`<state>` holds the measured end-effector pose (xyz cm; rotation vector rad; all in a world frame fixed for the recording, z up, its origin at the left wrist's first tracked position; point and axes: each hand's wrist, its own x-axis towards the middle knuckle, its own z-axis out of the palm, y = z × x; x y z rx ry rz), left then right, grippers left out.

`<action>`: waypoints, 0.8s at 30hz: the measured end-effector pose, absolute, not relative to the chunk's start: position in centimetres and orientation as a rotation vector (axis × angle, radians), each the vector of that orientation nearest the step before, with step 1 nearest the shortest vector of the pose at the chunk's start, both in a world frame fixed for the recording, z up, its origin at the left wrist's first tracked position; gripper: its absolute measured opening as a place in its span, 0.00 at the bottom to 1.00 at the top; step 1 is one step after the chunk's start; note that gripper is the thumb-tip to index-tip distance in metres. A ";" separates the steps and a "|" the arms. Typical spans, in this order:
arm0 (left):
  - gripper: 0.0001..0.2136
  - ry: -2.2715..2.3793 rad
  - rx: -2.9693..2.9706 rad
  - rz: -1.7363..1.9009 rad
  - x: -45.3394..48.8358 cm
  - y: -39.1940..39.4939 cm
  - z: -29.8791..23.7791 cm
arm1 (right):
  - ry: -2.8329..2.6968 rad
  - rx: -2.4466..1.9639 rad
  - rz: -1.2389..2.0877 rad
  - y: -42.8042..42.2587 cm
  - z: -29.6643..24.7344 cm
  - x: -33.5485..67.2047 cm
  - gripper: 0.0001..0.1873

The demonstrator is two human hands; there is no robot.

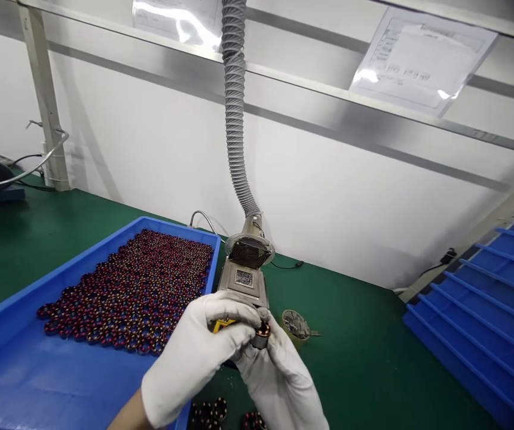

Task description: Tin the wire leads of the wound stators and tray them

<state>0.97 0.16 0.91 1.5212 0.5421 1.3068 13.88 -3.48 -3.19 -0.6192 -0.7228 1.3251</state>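
Observation:
Both of my hands wear white gloves and meet in front of a metal benchtop unit [244, 278]. Between them is a small round dark ring-shaped part [261, 335] with copper-coloured spots around its top. My left hand [198, 349] pinches it from the left with thumb and fingers. On the other side, my right hand [279, 370] has its fingers closed around the part. Several similar ring-shaped parts [210, 412] lie on the green table below my hands. A yellow label on the unit is partly hidden behind my left hand.
A blue tray [24, 379] holds rows of similar parts at left. Behind the unit rises a grey flexible hose [234, 113]. Right of my hands stands a cup [296, 325] of grey crusty material. Stacked blue trays [476, 322] occupy the right side of the green table [355, 358].

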 end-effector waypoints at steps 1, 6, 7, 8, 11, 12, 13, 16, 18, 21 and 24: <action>0.08 0.520 1.483 1.334 1.0 0.1 0.6 | -0.729 -0.621 1.325 -3.5 -3.2 13.8 0.16; 0.09 0.502 1.357 1.546 -0.4 0.0 -0.1 | -0.762 -0.576 1.397 -3.5 -3.2 13.8 0.16; 0.08 0.542 1.363 1.562 -0.7 0.0 0.1 | -0.762 -0.575 1.409 -3.5 -3.2 13.9 0.16; 0.08 0.584 1.406 1.540 -0.8 0.1 0.3 | -0.761 -0.579 1.410 -3.6 -3.2 14.0 0.16; 0.10 0.649 1.629 1.343 -0.4 0.1 1.0 | -0.753 -0.613 1.345 -3.6 -3.2 13.9 0.16; 0.10 0.638 1.676 1.314 -0.2 0.0 1.1 | -0.753 -0.624 1.312 -3.6 -3.2 13.9 0.17; 0.10 0.618 1.704 1.330 0.1 -0.1 1.2 | -0.753 -0.632 1.279 -3.5 -3.2 13.8 0.17; 0.10 0.535 1.766 1.498 0.1 -0.5 0.9 | -0.778 -0.660 1.125 -3.0 -3.3 13.6 0.18; 0.09 0.529 1.738 1.611 -0.4 -0.5 0.6 | -0.820 -0.717 0.898 -2.8 -3.4 13.6 0.16; 0.07 0.658 1.613 1.573 -0.8 0.0 0.3 | -0.948 -0.792 0.424 -2.7 -3.9 13.2 0.14; 0.17 0.613 1.474 1.219 0.4 0.4 -0.1 | -1.055 -0.834 0.026 -2.9 -4.5 12.2 0.14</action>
